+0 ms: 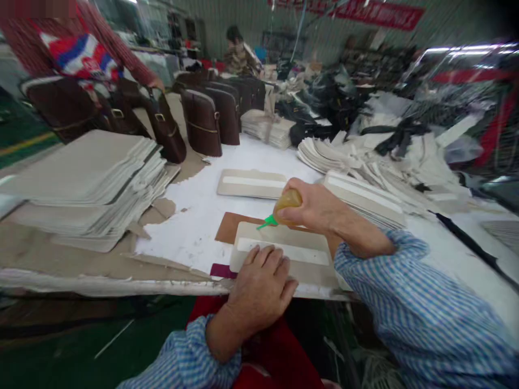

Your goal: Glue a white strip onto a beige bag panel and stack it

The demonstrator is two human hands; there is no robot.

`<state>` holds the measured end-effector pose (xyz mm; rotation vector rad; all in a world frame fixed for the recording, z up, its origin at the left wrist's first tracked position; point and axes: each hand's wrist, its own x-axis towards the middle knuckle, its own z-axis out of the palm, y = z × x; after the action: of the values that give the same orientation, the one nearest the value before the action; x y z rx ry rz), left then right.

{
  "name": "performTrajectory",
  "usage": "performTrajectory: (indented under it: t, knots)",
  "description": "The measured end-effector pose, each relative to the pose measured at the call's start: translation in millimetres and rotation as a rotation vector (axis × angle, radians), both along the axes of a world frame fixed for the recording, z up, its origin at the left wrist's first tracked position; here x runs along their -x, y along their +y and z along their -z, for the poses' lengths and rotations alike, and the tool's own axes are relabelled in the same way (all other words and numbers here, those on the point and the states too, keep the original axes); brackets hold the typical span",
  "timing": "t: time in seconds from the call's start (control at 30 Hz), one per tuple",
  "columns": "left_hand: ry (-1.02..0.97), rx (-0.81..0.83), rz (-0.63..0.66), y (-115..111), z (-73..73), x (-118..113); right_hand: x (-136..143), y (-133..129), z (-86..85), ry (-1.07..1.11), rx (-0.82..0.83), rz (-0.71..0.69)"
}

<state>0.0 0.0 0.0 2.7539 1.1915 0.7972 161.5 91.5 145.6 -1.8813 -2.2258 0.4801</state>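
My right hand (pixel 320 208) grips a small amber glue bottle (pixel 287 201) whose green nozzle (pixel 266 222) points down at the top left edge of a beige board piece (pixel 308 267) bearing a white strip (pixel 300 252). My left hand (pixel 261 286) lies flat, palm down, on the near left part of that piece, at the table's front edge. Under the piece lies a brown cardboard sheet (pixel 229 227). A second beige piece with a white strip (pixel 251 183) rests farther back on white paper (pixel 194 216).
A tall stack of beige boards (pixel 89 183) fills the left. Fanned beige pieces (pixel 365 200) pile up on the right. Brown leather bags (pixel 211 116) stand at the back. A person in a red plaid sleeve (pixel 121 48) handles a bag far left; another person (pixel 239 51) sits behind.
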Motion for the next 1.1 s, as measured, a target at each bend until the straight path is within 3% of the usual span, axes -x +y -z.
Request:
performTrajectory:
  t: [1.1]
  knots:
    - [0.021, 0.020, 0.014, -1.9, -5.2, 1.9, -33.3, -12.5, -4.7, 0.016, 0.011, 0.130]
